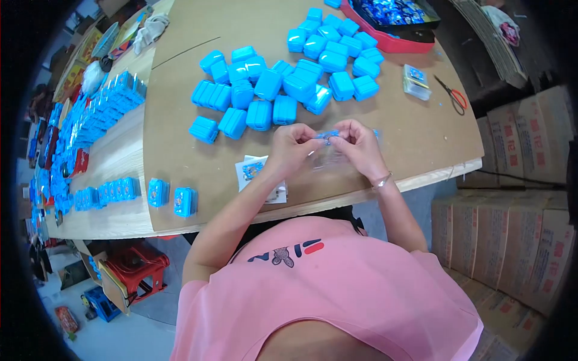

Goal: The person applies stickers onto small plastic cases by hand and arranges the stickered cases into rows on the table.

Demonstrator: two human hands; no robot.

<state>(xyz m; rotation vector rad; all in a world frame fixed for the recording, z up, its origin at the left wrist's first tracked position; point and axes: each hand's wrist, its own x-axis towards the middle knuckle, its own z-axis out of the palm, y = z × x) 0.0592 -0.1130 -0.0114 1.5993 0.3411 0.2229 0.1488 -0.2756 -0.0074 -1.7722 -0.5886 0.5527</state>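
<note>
Both hands meet near the table's front edge, at a clear plastic bag point(330, 159) with a blue strip along its top. My left hand point(292, 147) pinches the bag's top edge between thumb and fingers. From the other side, my right hand point(359, 144) grips the same edge, fingers closed. The fingers partly hide the blue part. Beneath my left forearm lie white printed cards point(277, 194) with a small blue picture. Just beyond the hands stand several shiny blue cases point(284, 111), loosely grouped.
Two blue boxes point(185, 201) stand front left, near long rows of similar boxes point(114, 108). Scissors with orange handles point(459, 101) lie right, beside a clear box point(416, 84). A red tray point(385, 41) with blue packets is at the back. Cartons point(500, 234) are stacked right.
</note>
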